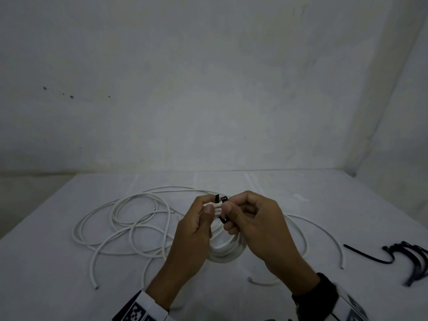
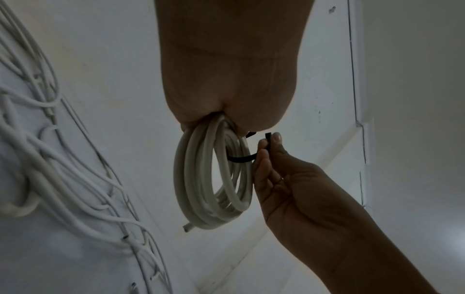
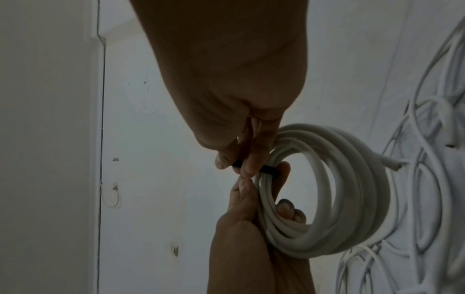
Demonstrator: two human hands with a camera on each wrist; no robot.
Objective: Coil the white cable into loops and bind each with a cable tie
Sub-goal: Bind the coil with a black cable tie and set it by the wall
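Note:
A small coil of white cable (image 1: pixel 228 251) hangs above the table, and my left hand (image 1: pixel 208 205) grips its top with fingers curled through the loops. A black cable tie (image 1: pixel 223 200) wraps round the coil's strands beside that grip. My right hand (image 1: pixel 228 206) pinches the tie between thumb and fingertips. In the left wrist view the coil (image 2: pixel 201 179) dangles under the palm, the tie (image 2: pixel 240 158) crosses it, and the right hand (image 2: pixel 266 145) pinches the tie's end. In the right wrist view the tie (image 3: pixel 270 171) spans the coil (image 3: pixel 352 179).
More white cable (image 1: pixel 129 218) sprawls in loose loops over the white table (image 1: pixel 324 205), mostly to the left, with a strand (image 1: pixel 324 237) arcing right. A bunch of spare black cable ties (image 1: pixel 414 256) lies at the right edge. A white wall stands behind.

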